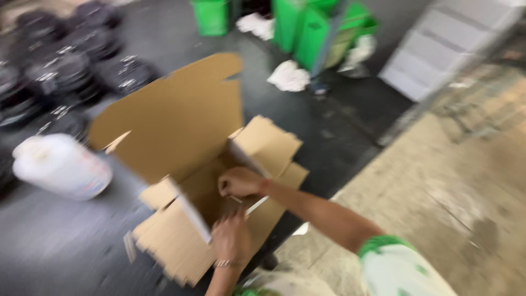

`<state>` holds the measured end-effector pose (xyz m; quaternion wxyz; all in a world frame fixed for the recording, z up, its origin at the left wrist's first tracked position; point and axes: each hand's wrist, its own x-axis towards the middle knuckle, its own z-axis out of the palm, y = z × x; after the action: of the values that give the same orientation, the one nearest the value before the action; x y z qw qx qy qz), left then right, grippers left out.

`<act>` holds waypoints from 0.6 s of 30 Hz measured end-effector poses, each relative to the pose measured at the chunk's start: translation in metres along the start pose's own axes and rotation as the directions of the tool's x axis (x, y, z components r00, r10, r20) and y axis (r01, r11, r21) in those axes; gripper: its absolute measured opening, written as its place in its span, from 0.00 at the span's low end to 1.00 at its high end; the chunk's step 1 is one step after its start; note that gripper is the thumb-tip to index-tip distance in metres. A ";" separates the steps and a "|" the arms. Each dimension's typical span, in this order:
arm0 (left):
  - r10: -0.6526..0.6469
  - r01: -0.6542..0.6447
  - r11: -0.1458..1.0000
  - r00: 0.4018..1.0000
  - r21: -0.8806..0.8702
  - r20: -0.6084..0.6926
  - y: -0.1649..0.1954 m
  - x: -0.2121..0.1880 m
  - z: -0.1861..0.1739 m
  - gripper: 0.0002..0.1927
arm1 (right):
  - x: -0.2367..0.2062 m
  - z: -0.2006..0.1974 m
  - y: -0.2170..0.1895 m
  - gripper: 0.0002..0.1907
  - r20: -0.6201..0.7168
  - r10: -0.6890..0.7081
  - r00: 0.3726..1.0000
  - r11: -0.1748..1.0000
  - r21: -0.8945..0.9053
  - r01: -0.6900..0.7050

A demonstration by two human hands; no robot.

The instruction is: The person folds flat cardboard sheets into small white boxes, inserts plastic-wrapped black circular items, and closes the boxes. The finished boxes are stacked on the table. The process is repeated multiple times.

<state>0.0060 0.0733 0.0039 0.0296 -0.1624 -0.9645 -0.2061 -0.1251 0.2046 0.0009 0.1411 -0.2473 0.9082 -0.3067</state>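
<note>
Lying far to the left of both hands, a white plastic jug point(60, 166) rests on its side on the dark floor point(49, 246); behind it, further left and up, a blurred heap of black round parts point(66, 66) covers the floor; nearer, an open cardboard box point(181, 126) lies on that floor with its large lid flap raised beyond the fingers and smaller flaps spread to either side; the left hand point(231, 238), a bracelet at its wrist, rests on the near edge of the box, its fingers point(235, 219) bent down into the opening, though the blur hides whether they pinch anything; just above it, inside the box, the right hand point(240, 182) is curled almost closed, its fingers point(226, 185) seeming to pinch a thin pale strip point(255, 205) that runs along the inner edge; the two hands are near each other, not clearly touching; the right forearm stretches back to a white and green sleeve point(392, 263); well beyond the fingers, to the upper right, stand green crates point(312, 30) with white rags point(289, 75) beside them, and stacked white boxes point(438, 49); to the right lies a pale concrete floor point(449, 181).
</note>
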 end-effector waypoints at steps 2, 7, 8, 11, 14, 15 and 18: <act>0.002 -0.002 0.999 1.000 0.047 -0.008 -0.002 -0.001 0.001 0.15 | -0.013 -0.014 -0.008 0.13 -0.037 -0.101 0.994 0.962 0.252 0.108; 0.010 -0.012 0.999 0.999 -0.047 -0.032 0.000 -0.002 0.006 0.08 | -0.069 -0.121 0.015 0.11 -0.002 -0.077 0.997 0.959 0.274 0.075; 0.012 -0.014 0.998 1.000 -0.055 -0.028 -0.003 -0.002 0.003 0.09 | -0.087 -0.139 0.024 0.10 -0.108 -0.016 0.994 0.999 -0.051 0.011; 0.075 -0.075 0.997 0.997 -0.008 0.028 -0.019 0.006 -0.013 0.10 | -0.131 -0.156 0.039 0.12 -0.314 0.168 0.935 0.629 -0.695 -0.347; 0.102 -0.076 0.969 0.990 0.234 -0.101 -0.049 0.017 -0.042 0.11 | -0.143 -0.146 0.030 0.22 -0.252 0.021 0.968 0.900 -0.417 -0.128; 0.143 -0.078 0.967 0.954 0.243 -0.265 -0.055 0.021 -0.049 0.12 | -0.145 -0.135 0.022 0.24 -0.241 -0.063 0.969 0.919 -0.393 -0.038; 0.157 -0.086 0.983 0.847 0.161 -0.508 -0.054 0.029 -0.053 0.14 | -0.136 -0.096 -0.003 0.32 -0.200 -0.307 0.931 0.894 -0.396 0.210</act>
<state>-0.0392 0.0139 0.0353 0.3121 -0.1595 -0.9200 -0.1754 -0.0490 0.3215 0.0911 -0.0690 -0.3468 0.9186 -0.1764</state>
